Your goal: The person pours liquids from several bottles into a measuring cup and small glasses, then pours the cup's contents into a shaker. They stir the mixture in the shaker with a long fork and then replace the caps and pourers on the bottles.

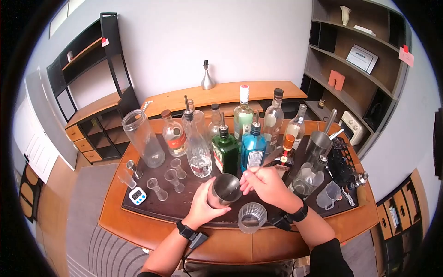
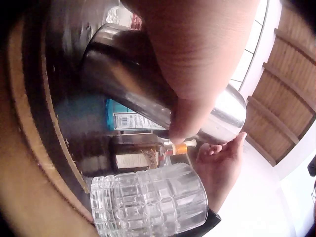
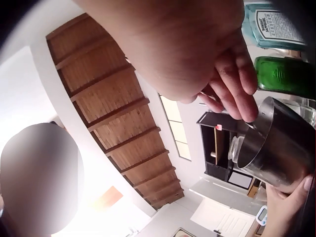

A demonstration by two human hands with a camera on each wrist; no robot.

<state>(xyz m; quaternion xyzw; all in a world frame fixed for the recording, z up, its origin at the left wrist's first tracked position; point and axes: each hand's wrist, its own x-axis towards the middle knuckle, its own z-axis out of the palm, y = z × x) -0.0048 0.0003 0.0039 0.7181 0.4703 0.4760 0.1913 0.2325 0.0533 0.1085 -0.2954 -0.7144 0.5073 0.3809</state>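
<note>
A metal shaker cup [image 1: 224,190] is tilted above the mat, gripped round its side by my left hand [image 1: 203,204]. In the left wrist view the thumb lies along the cup [image 2: 123,74]. At its rim is my right hand [image 1: 270,187], fingers bent together. The right wrist view shows those fingers [image 3: 237,84] over the mouth of the cup [image 3: 281,148], with a thin metal rod [image 3: 256,129] seemingly pinched there, mostly hidden by the hand. A cut-glass tumbler [image 1: 252,218] stands upright just below the hands, near the table's front edge.
Behind the hands stand a green bottle [image 1: 225,152], a blue bottle [image 1: 253,150] and several clear ones. Glass jiggers [image 1: 174,180] and a timer [image 1: 137,195] are at left. A second metal cup [image 1: 318,145], a plastic jug [image 1: 328,196] and a black rack [image 1: 344,161] stand at right.
</note>
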